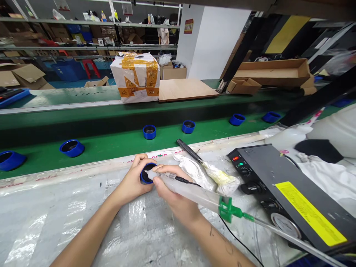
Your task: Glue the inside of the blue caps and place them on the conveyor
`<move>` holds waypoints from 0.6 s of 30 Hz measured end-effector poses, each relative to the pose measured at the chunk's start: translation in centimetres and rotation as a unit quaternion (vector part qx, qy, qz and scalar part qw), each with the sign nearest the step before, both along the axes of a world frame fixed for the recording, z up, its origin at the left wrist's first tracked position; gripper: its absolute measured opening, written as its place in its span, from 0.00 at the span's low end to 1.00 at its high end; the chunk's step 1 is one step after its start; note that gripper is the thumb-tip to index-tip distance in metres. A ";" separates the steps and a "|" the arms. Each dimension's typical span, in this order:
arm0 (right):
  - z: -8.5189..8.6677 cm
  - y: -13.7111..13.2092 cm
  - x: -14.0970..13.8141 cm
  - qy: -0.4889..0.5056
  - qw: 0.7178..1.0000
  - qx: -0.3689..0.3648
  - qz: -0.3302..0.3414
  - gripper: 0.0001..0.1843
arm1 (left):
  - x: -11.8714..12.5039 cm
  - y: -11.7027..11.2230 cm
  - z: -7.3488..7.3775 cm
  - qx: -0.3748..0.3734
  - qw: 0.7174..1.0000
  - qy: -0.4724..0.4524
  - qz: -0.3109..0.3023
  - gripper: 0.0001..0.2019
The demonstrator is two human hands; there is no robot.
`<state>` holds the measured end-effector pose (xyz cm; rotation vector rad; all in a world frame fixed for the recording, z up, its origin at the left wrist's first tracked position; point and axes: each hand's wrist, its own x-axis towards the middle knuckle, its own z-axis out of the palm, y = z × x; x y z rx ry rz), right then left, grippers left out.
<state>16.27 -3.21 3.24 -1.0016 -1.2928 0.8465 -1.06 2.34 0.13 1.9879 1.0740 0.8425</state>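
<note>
Two bare forearms (91, 228) cross the plastic-covered bench (55, 222), a black control box (280, 174) crowding the right. The right hand (174, 189) grips a syringe (200, 196), its tip in the blue cup (144, 176) that the left hand's (139, 178) curled fingers pinch; hand and syringe partly hide it. Beyond lie crumpled cloth (191, 167), a dark-handled tool (189, 150), more blue cups (149, 132) on green belt (111, 142), and a taped carton (136, 78).

Syringe barrel (198, 194), 5 o'clock: translucent, smooth plastic. Held cup (143, 179), 7 o'clock: glossy plastic. Bench film (133, 230), 7 o'clock: glossy, wrinkled plastic. Controller housing (314, 185), 4 o'clock: matt, metal-like. Rag (191, 168), 5 o'clock: creased cloth. Board (186, 89), 12 o'clock: smooth wood.
</note>
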 end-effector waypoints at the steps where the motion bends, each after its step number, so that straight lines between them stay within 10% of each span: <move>1: 0.0 0.0 0.0 0.004 1.000 0.002 -0.002 0.08 | 0.0 0.0 0.0 0.000 1.000 0.001 0.000 0.24; 18: -0.1 0.6 0.7 0.021 0.999 -0.030 -0.011 0.08 | 0.2 0.0 0.3 0.002 1.000 0.006 0.007 0.24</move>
